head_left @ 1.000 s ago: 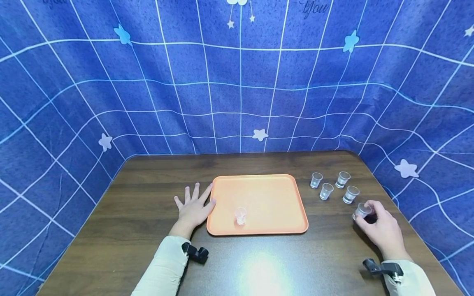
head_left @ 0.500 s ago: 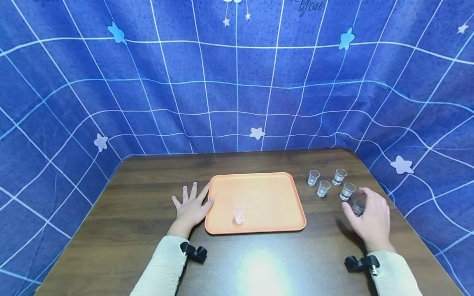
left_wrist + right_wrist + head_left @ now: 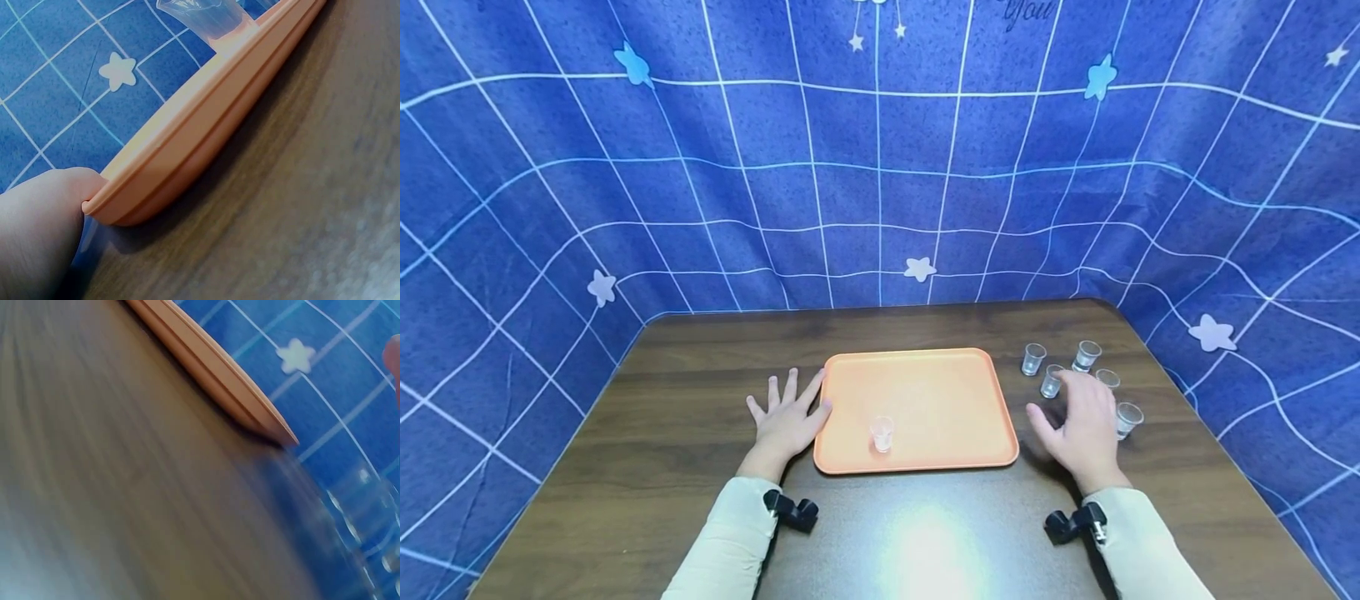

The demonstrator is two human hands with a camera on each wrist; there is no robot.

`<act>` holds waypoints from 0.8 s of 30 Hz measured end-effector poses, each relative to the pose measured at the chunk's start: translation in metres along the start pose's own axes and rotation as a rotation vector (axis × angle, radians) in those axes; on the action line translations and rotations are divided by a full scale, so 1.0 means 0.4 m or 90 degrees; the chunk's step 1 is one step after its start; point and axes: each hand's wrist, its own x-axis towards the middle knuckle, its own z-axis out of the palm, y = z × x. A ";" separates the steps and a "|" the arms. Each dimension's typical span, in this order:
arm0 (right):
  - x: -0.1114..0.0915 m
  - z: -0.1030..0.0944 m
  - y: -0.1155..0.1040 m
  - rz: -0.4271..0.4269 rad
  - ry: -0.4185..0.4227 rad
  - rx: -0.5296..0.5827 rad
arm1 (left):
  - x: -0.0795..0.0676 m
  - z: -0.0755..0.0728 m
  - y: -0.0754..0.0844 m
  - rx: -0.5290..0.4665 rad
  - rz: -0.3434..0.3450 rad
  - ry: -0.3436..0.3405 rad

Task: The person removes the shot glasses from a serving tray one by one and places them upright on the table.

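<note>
My left hand (image 3: pixel 784 429) lies with fingers spread at the left edge of the orange tray (image 3: pixel 925 400); its thumb (image 3: pixel 75 187) touches the tray's rim in the left wrist view. One small clear shot glass (image 3: pixel 882 435) stands upright on the tray, near its front edge. To the right of the tray, my right hand (image 3: pixel 1086 429) hovers over the table with thumb and fingers apart and nothing visible between them. Its index finger overlaps a shot glass (image 3: pixel 1050 382) in the head view. Another shot glass (image 3: pixel 1128 420) stands just right of the hand.
More shot glasses stand behind the right hand: one at the back left (image 3: pixel 1033 359), one at the back right (image 3: pixel 1086 356), and one partly hidden glass (image 3: pixel 1107 378). All are on the brown wooden table (image 3: pixel 715 350). A blue curtain (image 3: pixel 820 192) hangs behind it.
My right hand has let go of the nearest shot glass, which stays on the table, and has moved left toward the tray. The left hand keeps its place at the tray.
</note>
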 end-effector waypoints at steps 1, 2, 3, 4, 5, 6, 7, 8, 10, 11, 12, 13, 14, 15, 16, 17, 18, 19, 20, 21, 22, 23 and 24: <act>0.002 0.009 -0.010 -0.009 -0.007 0.004 | -0.001 -0.001 0.000 -0.001 0.000 -0.001; 0.005 0.018 -0.021 -0.018 -0.013 0.010 | -0.002 -0.003 0.002 -0.002 -0.001 0.000; 0.007 0.026 -0.031 -0.026 -0.018 0.013 | -0.003 -0.003 0.002 -0.001 -0.002 -0.001; 0.009 0.035 -0.041 -0.034 -0.024 0.017 | -0.003 -0.005 0.003 0.000 0.000 -0.001; 0.011 0.043 -0.051 -0.041 -0.027 0.022 | -0.003 -0.005 0.004 0.003 -0.001 -0.001; 0.012 0.051 -0.061 -0.048 -0.032 0.028 | -0.004 -0.007 0.005 0.004 0.000 0.000; 0.013 0.059 -0.071 -0.054 -0.037 0.031 | -0.004 -0.007 0.004 0.005 -0.001 0.000; 0.015 0.067 -0.080 -0.060 -0.042 0.033 | -0.005 -0.008 0.004 0.006 -0.001 0.001; 0.015 0.081 -0.098 -0.068 -0.048 0.042 | -0.005 -0.008 0.004 0.007 -0.001 0.001; 0.015 0.086 -0.106 -0.071 -0.050 0.046 | -0.006 -0.008 0.005 0.006 -0.002 0.000; 0.015 0.092 -0.114 -0.074 -0.053 0.052 | -0.006 -0.008 0.005 0.005 -0.002 0.000; 0.014 0.097 -0.121 -0.075 -0.056 0.056 | -0.006 -0.008 0.005 0.005 -0.001 -0.002; 0.014 0.102 -0.129 -0.076 -0.058 0.061 | -0.006 -0.007 0.005 0.006 -0.002 -0.003; 0.014 0.107 -0.136 -0.077 -0.061 0.065 | -0.006 -0.006 0.004 0.005 -0.004 -0.004; 0.015 0.112 -0.144 -0.077 -0.064 0.069 | -0.005 -0.005 0.003 0.006 -0.006 -0.005; 0.016 0.116 -0.152 -0.079 -0.069 0.072 | -0.004 -0.004 0.002 0.005 -0.006 -0.005; 0.016 0.120 -0.159 -0.079 -0.074 0.074 | -0.004 -0.004 0.001 0.001 -0.004 -0.004; 0.017 0.124 -0.166 -0.080 -0.079 0.073 | -0.003 -0.004 0.000 -0.001 -0.002 -0.003; 0.017 0.128 -0.173 -0.081 -0.085 0.072 | -0.001 -0.002 -0.002 -0.001 -0.003 -0.003; 0.018 0.132 -0.181 -0.082 -0.091 0.072 | 0.000 -0.001 -0.004 -0.002 -0.004 -0.004; 0.018 0.135 -0.188 -0.083 -0.098 0.073 | 0.002 0.001 -0.005 -0.001 -0.003 -0.005; 0.019 0.139 -0.196 -0.085 -0.106 0.070 | 0.003 0.001 -0.007 -0.001 -0.001 -0.007; 0.019 0.143 -0.204 -0.088 -0.113 0.071 | 0.005 0.002 -0.009 0.000 -0.002 -0.010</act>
